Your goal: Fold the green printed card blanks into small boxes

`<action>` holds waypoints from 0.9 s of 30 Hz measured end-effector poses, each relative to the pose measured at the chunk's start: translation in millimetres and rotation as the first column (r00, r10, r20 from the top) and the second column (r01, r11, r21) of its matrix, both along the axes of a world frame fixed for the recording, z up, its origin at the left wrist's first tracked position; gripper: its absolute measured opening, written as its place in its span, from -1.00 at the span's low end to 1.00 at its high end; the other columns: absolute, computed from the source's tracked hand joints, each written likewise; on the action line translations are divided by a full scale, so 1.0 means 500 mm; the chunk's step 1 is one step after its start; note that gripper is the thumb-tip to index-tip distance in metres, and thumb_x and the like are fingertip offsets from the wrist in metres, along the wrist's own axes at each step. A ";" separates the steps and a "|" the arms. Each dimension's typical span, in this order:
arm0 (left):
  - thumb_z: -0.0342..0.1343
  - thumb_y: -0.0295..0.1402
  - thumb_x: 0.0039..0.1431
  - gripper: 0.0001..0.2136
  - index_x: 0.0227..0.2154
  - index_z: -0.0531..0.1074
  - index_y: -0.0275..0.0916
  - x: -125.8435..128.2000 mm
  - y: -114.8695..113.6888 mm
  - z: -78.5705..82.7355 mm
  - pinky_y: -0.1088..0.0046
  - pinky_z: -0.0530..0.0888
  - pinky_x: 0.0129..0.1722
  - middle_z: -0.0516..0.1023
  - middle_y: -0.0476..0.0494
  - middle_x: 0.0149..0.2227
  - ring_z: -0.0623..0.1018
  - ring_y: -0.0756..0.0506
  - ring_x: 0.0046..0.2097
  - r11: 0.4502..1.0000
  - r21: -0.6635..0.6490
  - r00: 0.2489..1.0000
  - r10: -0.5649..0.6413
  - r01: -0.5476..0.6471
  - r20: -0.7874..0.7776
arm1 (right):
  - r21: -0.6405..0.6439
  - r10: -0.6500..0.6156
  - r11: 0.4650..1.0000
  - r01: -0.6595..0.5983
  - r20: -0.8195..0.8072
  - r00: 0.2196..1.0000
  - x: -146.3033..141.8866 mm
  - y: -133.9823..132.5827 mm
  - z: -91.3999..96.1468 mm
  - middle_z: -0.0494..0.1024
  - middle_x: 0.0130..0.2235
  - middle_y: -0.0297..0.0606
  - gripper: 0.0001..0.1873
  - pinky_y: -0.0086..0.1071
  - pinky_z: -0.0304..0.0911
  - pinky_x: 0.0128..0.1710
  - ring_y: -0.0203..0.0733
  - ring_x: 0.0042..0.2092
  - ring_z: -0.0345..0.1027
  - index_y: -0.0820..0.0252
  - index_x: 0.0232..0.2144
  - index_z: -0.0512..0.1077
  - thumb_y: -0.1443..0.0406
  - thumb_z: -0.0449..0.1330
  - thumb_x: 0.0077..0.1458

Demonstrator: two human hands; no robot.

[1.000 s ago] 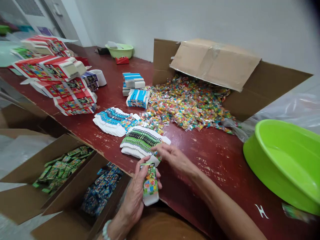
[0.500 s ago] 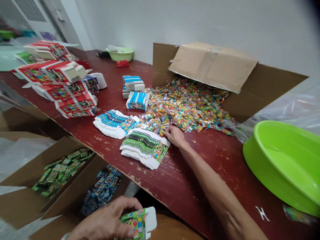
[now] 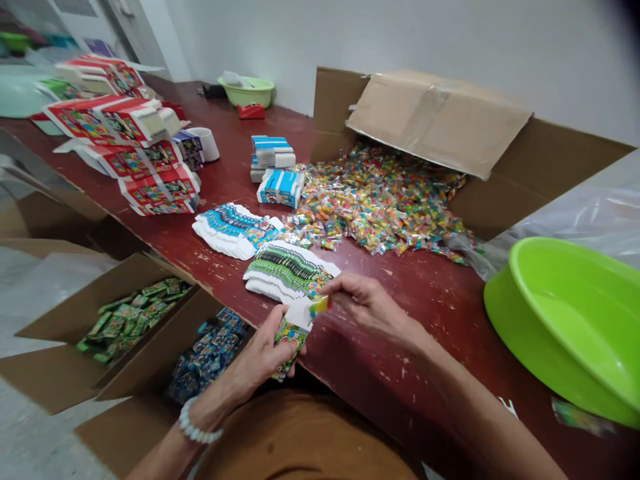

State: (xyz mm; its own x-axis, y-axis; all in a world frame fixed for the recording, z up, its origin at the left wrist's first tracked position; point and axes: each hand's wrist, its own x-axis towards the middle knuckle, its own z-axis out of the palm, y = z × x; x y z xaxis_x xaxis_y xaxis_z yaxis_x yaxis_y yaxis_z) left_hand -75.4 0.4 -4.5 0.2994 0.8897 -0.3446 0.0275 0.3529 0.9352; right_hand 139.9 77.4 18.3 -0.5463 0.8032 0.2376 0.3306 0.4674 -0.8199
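Observation:
My left hand [image 3: 267,350] is closed around a small green candy box [image 3: 293,337], its white top flap standing open. Just to the right of that flap, my right hand [image 3: 363,303] pinches a small clear packet of colourful candies [image 3: 321,306]. Under and behind my hands, a fanned stack of flat green boxes [image 3: 285,273] lies on the table, with a fanned stack of flat blue boxes [image 3: 235,230] beyond it. A large heap of candy packets [image 3: 380,207] spills across the table from a tipped cardboard carton [image 3: 440,123].
A bright green basin [image 3: 520,320] stands at the right on the dark red table [image 3: 400,400]. Bundled red boxes [image 3: 155,187] are piled at the left, blue bundles [image 3: 280,187] mid-table. Below the edge, open cartons hold filled green boxes [image 3: 135,317] and blue boxes [image 3: 210,353].
My right hand has come back from the candy heap with a packet between its fingers. My left hand has raised the green box up and right to meet it.

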 end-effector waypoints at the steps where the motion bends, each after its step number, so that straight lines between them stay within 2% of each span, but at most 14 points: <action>1: 0.06 -0.37 0.03 -0.57 0.01 0.19 -0.18 0.004 0.001 0.002 0.50 0.38 -0.51 0.47 0.02 -0.38 0.41 0.00 -0.50 0.999 0.019 0.998 -0.025 0.027 -0.058 | 0.073 0.025 0.997 -0.030 0.068 0.997 -0.010 -0.019 0.007 0.56 -0.27 -0.23 -0.80 -0.36 0.32 -0.21 -0.23 -0.25 0.42 0.20 -0.21 0.48 0.43 0.06 0.22; 3: 0.04 -0.39 0.03 -0.56 0.02 0.20 -0.18 0.008 0.000 0.005 0.49 0.37 -0.50 0.47 0.02 -0.39 0.40 0.01 -0.51 0.995 0.068 0.983 -0.061 0.074 -0.173 | 0.215 -0.018 0.976 -0.038 0.254 0.967 -0.026 -0.045 0.015 0.53 -0.25 -0.17 -0.77 -0.34 0.32 -0.21 -0.19 -0.22 0.39 0.23 -0.21 0.48 0.50 0.08 0.17; 6: 0.03 -0.41 0.02 -0.56 0.03 0.24 -0.18 0.009 -0.004 0.007 0.48 0.39 -0.45 0.47 0.01 -0.36 0.42 -0.02 -0.45 0.983 0.159 0.962 -0.044 0.090 -0.268 | 0.345 -0.163 0.938 -0.013 0.475 0.865 -0.038 -0.065 0.021 0.50 -0.23 -0.12 -0.74 -0.32 0.30 -0.22 -0.12 -0.19 0.35 0.24 -0.24 0.48 0.56 0.12 0.07; 10: 0.03 -0.42 0.02 -0.54 0.04 0.26 -0.18 0.008 -0.012 0.005 0.47 0.41 -0.39 0.47 -0.02 -0.31 0.42 -0.04 -0.39 0.971 0.233 0.954 0.018 0.055 -0.298 | 0.444 -0.293 0.895 0.033 0.531 0.795 -0.046 -0.082 0.033 0.50 -0.21 -0.10 -0.75 -0.28 0.29 -0.19 -0.06 -0.17 0.32 0.22 -0.23 0.47 0.55 0.13 0.08; 14: 0.03 -0.44 0.01 -0.55 0.03 0.28 -0.18 0.013 -0.016 0.003 0.49 0.39 -0.41 0.46 0.01 -0.34 0.42 -0.04 -0.40 0.974 0.221 0.966 0.017 0.042 -0.260 | 0.476 -0.288 0.879 0.006 0.523 0.803 -0.063 -0.104 0.035 0.52 -0.20 -0.06 -0.81 -0.23 0.28 -0.18 -0.02 -0.18 0.32 0.22 -0.25 0.46 0.51 0.15 0.09; 18: 0.05 -0.43 0.01 -0.53 0.05 0.27 -0.17 0.021 -0.016 0.000 0.50 0.36 -0.45 0.43 0.06 -0.42 0.41 -0.03 -0.45 0.987 0.159 0.982 0.016 0.015 -0.188 | 0.427 -0.231 0.904 0.027 0.435 0.870 -0.067 -0.096 0.031 0.54 -0.30 -0.12 -0.82 -0.29 0.27 -0.24 -0.10 -0.26 0.36 0.23 -0.30 0.46 0.51 0.12 0.09; 22: 0.09 -0.43 -0.01 -0.52 0.04 0.27 -0.18 0.022 -0.013 -0.001 0.52 0.34 -0.48 0.43 0.07 -0.44 0.41 0.00 -0.50 0.993 0.119 0.993 0.035 -0.021 -0.116 | 0.206 -0.175 0.971 0.122 0.263 0.949 -0.052 -0.070 0.035 0.57 -0.38 -0.24 -0.83 -0.39 0.25 -0.33 -0.22 -0.38 0.39 0.21 -0.31 0.48 0.48 0.13 0.10; 27: 0.10 -0.45 -0.02 -0.49 0.08 0.30 -0.18 0.021 -0.014 -0.002 0.54 0.36 -0.48 0.45 0.08 -0.46 0.41 -0.01 -0.48 0.992 0.119 0.996 0.040 -0.030 -0.083 | 0.042 -0.026 0.999 0.020 0.158 0.987 -0.060 -0.074 0.029 0.60 -0.36 -0.26 -0.83 -0.39 0.24 -0.35 -0.26 -0.39 0.41 0.20 -0.30 0.50 0.46 0.12 0.10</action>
